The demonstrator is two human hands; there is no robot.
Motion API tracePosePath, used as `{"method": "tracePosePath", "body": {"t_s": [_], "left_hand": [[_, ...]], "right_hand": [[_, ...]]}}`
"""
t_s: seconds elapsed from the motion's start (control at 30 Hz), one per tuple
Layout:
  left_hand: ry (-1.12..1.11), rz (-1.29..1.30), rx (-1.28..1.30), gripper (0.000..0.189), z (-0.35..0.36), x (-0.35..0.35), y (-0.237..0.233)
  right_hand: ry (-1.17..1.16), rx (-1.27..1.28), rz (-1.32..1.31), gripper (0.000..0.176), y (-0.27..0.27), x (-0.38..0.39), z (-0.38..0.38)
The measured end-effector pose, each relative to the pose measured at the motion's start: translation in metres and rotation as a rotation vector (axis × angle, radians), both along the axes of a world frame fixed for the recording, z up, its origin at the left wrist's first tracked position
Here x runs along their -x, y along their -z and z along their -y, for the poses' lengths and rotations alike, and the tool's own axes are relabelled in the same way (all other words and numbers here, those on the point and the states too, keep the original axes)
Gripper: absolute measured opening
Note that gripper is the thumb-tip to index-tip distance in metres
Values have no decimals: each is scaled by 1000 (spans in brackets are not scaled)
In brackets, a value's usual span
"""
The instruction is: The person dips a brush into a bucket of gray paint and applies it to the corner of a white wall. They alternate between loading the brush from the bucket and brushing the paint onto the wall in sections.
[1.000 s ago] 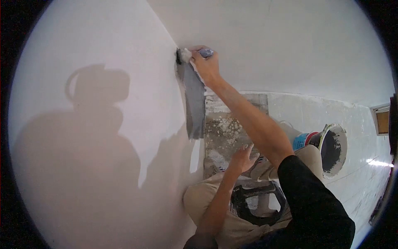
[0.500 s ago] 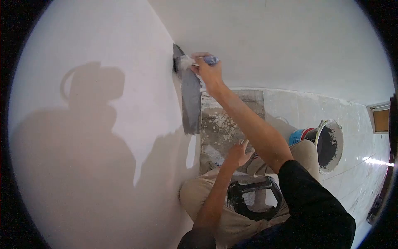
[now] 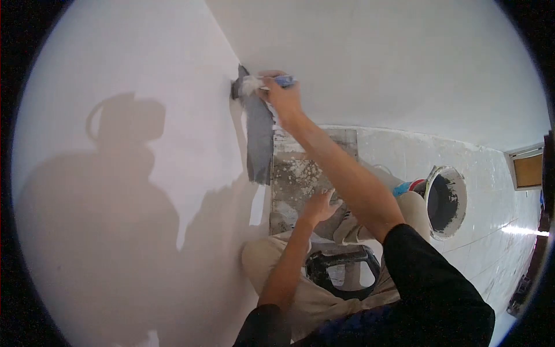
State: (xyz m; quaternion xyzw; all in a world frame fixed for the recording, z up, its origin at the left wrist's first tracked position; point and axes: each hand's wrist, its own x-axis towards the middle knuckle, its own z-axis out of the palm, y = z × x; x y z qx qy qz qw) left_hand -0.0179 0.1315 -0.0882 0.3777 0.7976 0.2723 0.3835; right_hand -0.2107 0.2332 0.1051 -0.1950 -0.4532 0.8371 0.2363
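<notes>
My right hand [image 3: 281, 94] is closed around the blue handle of a paintbrush [image 3: 252, 85]. Its pale bristles press into the corner where two white walls meet, at the upper end of a dark grey coated strip [image 3: 260, 139]. That strip runs down the foot of the left wall to the floor. My left hand [image 3: 319, 207] hangs free in front of my knees, over the rough bare patch of floor, with its fingers apart and nothing in it.
A bucket [image 3: 446, 202] of dark grey coating stands on the tiles to my right, beside a blue and red container [image 3: 407, 187]. A black plastic stool [image 3: 344, 272] is between my legs. Pale crumbs [image 3: 303, 173] litter the bare floor patch [image 3: 289, 199].
The brush has shifted slightly along the corner, and dark grey now reaches a little further onto the left wall. The whole view has turned a little; my left hand stays free.
</notes>
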Motion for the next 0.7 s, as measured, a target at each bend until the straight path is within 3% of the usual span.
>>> {"method": "tracePosePath", "body": {"t_s": [0.07,0.13,0.2,0.27,0.3,0.33,0.43,0.47,0.53,0.63,0.67,0.7], "left_hand": [[3,4,99,62,-1,0,-16],[1,-31,179,66,3,-1,-32],[-9,-29,206,59,5,-5,-40],[8,-72,177,52,6,-8,-43],[25,-116,136,48,10,-10,-44],[44,-154,105,44,15,-16,-46],[-226,-72,-145,28,8,-30,-74],[-271,-28,-203,24,1,-36,-83],[-354,76,-313,24,-17,-52,-106],[-400,-137,-354,31,-57,-98,-158],[-435,20,-399,30,-73,-114,-170],[-472,186,-433,29,-93,-133,-179]], "right_hand": [[-8,159,-164,27,-8,-36,-22],[-60,165,-88,33,2,-87,-49],[-23,138,89,34,21,-148,-74],[33,160,87,35,42,-222,-99],[102,531,-61,34,30,-258,-111],[190,629,-105,35,29,-293,-124],[420,341,-26,32,14,-395,-157],[414,399,-35,31,3,-429,-164],[577,163,150,33,-15,-479,-173],[628,121,189,32,3,-551,-181],[684,367,134,32,13,-583,-185],[736,187,254,32,18,-605,-181]]}}
